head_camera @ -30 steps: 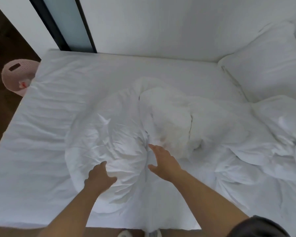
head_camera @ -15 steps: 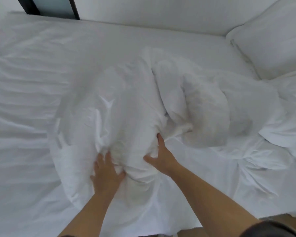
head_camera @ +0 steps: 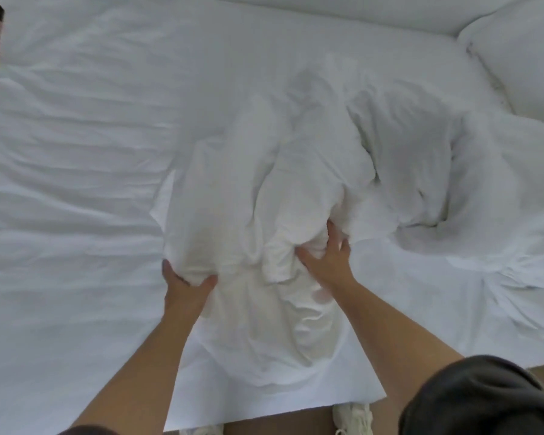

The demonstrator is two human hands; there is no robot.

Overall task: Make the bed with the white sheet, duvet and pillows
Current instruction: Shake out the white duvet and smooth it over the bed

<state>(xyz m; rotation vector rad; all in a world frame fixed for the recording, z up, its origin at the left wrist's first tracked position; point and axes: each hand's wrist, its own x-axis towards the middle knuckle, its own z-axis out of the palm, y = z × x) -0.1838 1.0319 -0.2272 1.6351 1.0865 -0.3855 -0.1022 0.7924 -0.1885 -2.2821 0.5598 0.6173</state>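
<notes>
Your hands have moved apart since the last frame, left hand and right hand each clamped on a fold of the bunched duvet heaped just beyond them, where an uneven pull could drag the white sheet underneath into wrinkles.
</notes>
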